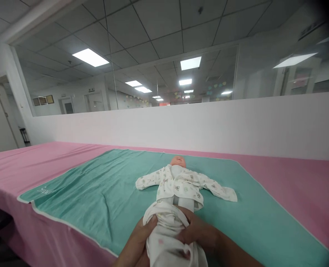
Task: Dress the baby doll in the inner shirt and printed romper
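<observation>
Both hands' grip closed round doll (pixel 178 181) trousers (pixel 167 230), doll lengthwise, head away

Doll's legs (pixel 167 237) inside bunched trousers (pixel 170 226); both wrists past the bottom edge.

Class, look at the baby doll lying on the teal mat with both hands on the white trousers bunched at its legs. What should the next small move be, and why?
Probably draw the white trousers a little further toward the doll's waist. The left hand and right hand each grip bunched fabric at a side, and the cloth sits below the open hem of the printed jacket, so the waistband appears not yet up.
</observation>
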`<state>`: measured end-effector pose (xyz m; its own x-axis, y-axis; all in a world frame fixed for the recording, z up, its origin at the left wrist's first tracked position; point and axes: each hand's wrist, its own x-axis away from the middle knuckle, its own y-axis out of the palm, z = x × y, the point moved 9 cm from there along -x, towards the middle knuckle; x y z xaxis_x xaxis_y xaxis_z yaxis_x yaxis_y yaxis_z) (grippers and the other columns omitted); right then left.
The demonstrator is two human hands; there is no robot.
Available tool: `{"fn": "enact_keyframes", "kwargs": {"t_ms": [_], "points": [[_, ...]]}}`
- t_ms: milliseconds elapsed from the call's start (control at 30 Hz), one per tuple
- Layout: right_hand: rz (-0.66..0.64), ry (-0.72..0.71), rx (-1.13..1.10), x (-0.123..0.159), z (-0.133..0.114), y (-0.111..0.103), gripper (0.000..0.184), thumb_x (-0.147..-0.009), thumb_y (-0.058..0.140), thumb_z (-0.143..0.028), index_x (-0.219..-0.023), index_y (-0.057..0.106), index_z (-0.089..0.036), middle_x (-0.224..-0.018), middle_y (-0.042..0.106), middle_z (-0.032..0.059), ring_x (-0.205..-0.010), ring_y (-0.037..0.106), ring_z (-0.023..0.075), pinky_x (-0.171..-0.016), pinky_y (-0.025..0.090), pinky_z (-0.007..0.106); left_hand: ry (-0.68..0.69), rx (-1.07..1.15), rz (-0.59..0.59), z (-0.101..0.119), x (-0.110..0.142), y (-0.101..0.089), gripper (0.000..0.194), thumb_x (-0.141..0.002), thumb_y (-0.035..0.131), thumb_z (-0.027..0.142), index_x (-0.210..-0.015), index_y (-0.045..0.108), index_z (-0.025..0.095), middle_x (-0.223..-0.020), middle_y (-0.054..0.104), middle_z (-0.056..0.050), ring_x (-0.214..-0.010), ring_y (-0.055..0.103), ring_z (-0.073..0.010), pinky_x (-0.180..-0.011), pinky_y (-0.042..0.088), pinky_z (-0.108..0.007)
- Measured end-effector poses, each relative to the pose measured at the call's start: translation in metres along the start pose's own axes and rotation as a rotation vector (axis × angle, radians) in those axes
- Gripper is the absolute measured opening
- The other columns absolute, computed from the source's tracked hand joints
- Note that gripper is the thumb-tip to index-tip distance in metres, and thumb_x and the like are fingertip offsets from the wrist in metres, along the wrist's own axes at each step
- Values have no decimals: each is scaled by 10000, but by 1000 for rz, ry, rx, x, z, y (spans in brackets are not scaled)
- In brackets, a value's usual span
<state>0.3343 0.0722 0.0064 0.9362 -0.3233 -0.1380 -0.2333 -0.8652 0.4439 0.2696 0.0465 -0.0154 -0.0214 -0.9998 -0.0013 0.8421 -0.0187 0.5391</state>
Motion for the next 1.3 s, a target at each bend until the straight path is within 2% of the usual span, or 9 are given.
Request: {"fn": "enact_keyframes", "kwargs": {"t_ms": [133,300,467,700,833,900,1000,1100,1300], "points": [[-14,71,106,1,3,2,727,-464,814,-171,-1150,573,-165,-980,643,65,-948,579,237,-802,456,336,-13,57,24,1,0,3,556,-732,645,463,-1121,605,68,-799,680,-152,-828,644,-289,-792,486,-386],[-5,173,484,3,5,-4,796,-366,843,-134,-1121,599,-190,-988,639,20,-953,568,205,-896,425,332,24,-4,203,8,1,-11,551,-667,713,434,-1075,621,76,-809,686,-134,-822,642,-278,-773,491,-358],[-35,251,680,8,13,-9,539,-421,825,-187,-941,683,-165,-819,655,-12,-857,579,187,-771,455,267,62,-194,337,13,9,-20,599,-646,693,530,-1063,618,106,-850,682,-115,-790,629,-254,-712,489,-319],[-37,106,448,2,11,-4,359,-522,781,-192,-859,678,-125,-759,622,-5,-764,552,141,-734,439,268,135,-404,237,20,17,-20,570,-647,682,511,-1066,558,145,-919,644,-96,-830,594,-238,-738,469,-319],[58,34,304,-2,6,-9,244,-608,719,-202,-839,663,-149,-748,596,-14,-727,539,122,-696,426,249,325,-637,198,36,30,1,859,-473,801,305,-1243,431,214,-1193,509,-97,-1069,506,-296,-894,432,-366],[90,33,272,-2,5,-9,210,-627,715,-224,-818,658,-157,-732,584,-14,-710,538,123,-705,429,261,393,-751,209,39,36,14,885,-438,796,215,-1252,452,232,-1304,406,-103,-1174,421,-338,-933,415,-376],[64,29,253,0,2,-1,276,-642,727,-277,-881,655,-157,-763,594,0,-743,554,138,-764,434,298,436,-899,276,38,40,26,764,-510,718,154,-1237,492,226,-1339,361,-108,-1181,413,-339,-918,422,-377],[-22,36,255,2,0,10,370,-637,746,-294,-962,639,-153,-827,615,18,-781,571,145,-792,432,311,429,-947,363,39,40,27,701,-571,637,129,-1249,478,202,-1239,456,-119,-1076,493,-298,-846,444,-354],[-128,52,344,5,0,17,508,-491,812,-180,-958,616,-147,-814,616,0,-780,571,148,-734,446,283,352,-1138,435,43,37,25,588,-641,554,122,-1215,528,245,-1099,581,-65,-938,552,-255,-774,411,-312]]}}
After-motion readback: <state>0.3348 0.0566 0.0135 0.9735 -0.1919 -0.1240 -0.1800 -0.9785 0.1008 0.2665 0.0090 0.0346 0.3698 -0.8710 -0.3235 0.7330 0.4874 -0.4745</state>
